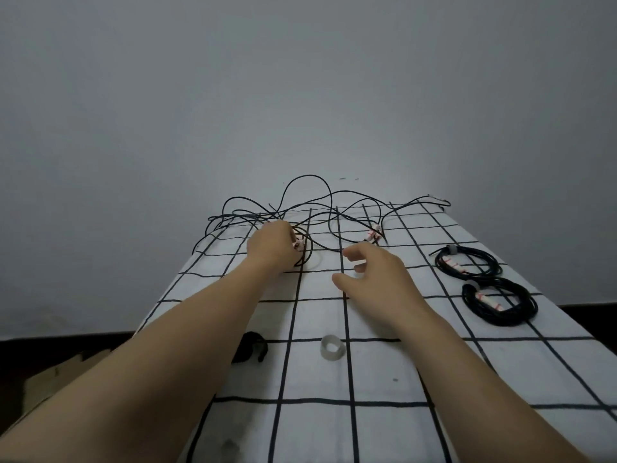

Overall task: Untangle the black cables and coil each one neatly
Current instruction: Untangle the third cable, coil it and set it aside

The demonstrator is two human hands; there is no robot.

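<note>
A loose tangle of thin black cable (310, 208) spreads over the far end of the table, with loops rising above the surface. My left hand (272, 245) grips a small partly wound coil (305, 248) of that cable near a white-and-red tag. To its right, my right hand (370, 272) hovers just above the cloth, fingers relaxed and holding nothing. Another white-and-red tag (374, 234) lies on the cable beyond that hand. Two finished black coils (467, 262) (500, 300) lie at the right side.
The table wears a white cloth with a black grid (334, 429). A roll of clear tape (331, 347) and a small black strap (248, 350) sit near the front middle. A grey wall stands behind; cardboard (50, 379) lies at the lower left.
</note>
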